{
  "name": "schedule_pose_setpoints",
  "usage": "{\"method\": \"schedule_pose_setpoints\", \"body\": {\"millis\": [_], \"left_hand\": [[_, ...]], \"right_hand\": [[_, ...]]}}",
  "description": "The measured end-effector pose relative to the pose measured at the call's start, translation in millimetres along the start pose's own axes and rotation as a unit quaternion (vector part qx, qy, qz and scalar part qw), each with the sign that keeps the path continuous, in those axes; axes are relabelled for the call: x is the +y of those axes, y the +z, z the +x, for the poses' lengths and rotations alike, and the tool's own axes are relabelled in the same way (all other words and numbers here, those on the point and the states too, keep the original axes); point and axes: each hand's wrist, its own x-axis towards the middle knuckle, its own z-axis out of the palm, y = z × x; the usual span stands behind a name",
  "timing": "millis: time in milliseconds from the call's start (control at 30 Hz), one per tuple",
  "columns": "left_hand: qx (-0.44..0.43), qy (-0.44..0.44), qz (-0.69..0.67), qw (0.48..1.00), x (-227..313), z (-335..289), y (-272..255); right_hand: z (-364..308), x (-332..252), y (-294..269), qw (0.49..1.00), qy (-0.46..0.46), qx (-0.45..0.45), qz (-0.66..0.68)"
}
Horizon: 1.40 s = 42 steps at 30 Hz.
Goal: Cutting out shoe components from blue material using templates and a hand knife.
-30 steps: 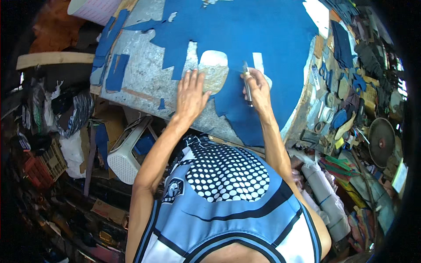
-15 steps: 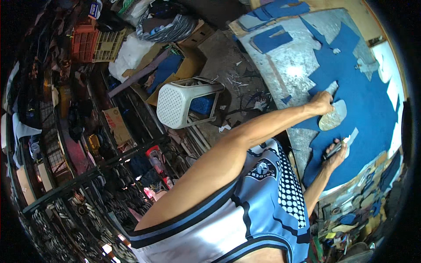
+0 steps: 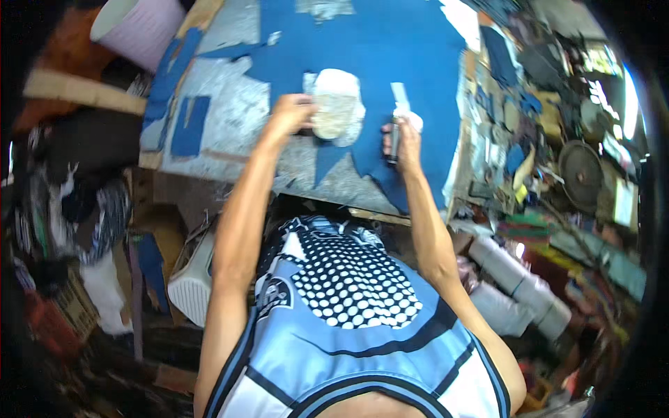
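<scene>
Blue sheet material (image 3: 376, 42) covers much of the worktable. On it lies a pale, rounded, sole-shaped template (image 3: 338, 104), worn and yellowish at its near end. My left hand (image 3: 290, 115) has its fingers curled at the template's left edge, gripping it there. A small grey piece (image 3: 309, 82) shows just beyond those fingers. To the right, my right hand (image 3: 407, 143) is wrapped round a dark pen-like tool (image 3: 394, 143); its exact kind is unclear. Beside its tip are a narrow grey strip (image 3: 398, 93) and a rounded whitish piece (image 3: 416, 122).
Blue cut-offs (image 3: 189, 125) lie on the table's left part, next to bare grey tabletop (image 3: 233, 104). A white plastic stool (image 3: 191, 285) stands below the left edge. Wrapped pale rolls (image 3: 519, 279) and cluttered scraps fill the right side. A purple-white bin (image 3: 136, 28) is at far left.
My view has swung from the left side to face the table squarely. My left hand still touches the template, and my right hand still holds the dark tool.
</scene>
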Motion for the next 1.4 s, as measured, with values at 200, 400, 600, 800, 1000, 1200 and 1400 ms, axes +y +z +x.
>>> {"method": "schedule_pose_setpoints", "body": {"millis": [200, 400, 600, 800, 1000, 1200, 1400], "left_hand": [[-0.047, -0.029, 0.02, 0.998, 47.5, -40.8, -54.1], [-0.019, -0.009, -0.11, 0.994, 7.9, -54.9, 13.4], [-0.063, -0.018, -0.159, 0.985, -2.5, -37.4, 111.3], [-0.08, -0.004, -0.051, 0.995, 17.2, -28.1, 210.1], [-0.052, 0.341, 0.418, 0.84, -0.7, -20.8, 237.1], [-0.066, 0.359, 0.563, 0.742, -9.8, -24.0, 245.4], [-0.066, 0.341, 0.585, 0.733, -9.4, -20.1, 247.4]], "right_hand": [[-10.9, -13.9, -18.1, 0.999, 0.0, 0.003, 0.038], [-40.9, -30.6, 14.4, 0.993, 0.007, -0.101, 0.067], [-74.5, -60.9, -23.6, 0.998, -0.043, 0.049, 0.021], [-60.9, -71.2, -107.4, 0.989, -0.1, 0.108, -0.016], [-21.3, -116.1, -312.8, 0.931, -0.188, 0.274, -0.15], [54.7, -108.7, -550.8, 0.921, -0.112, 0.351, 0.122], [91.4, -50.8, -647.8, 0.904, -0.01, 0.381, 0.195]]}}
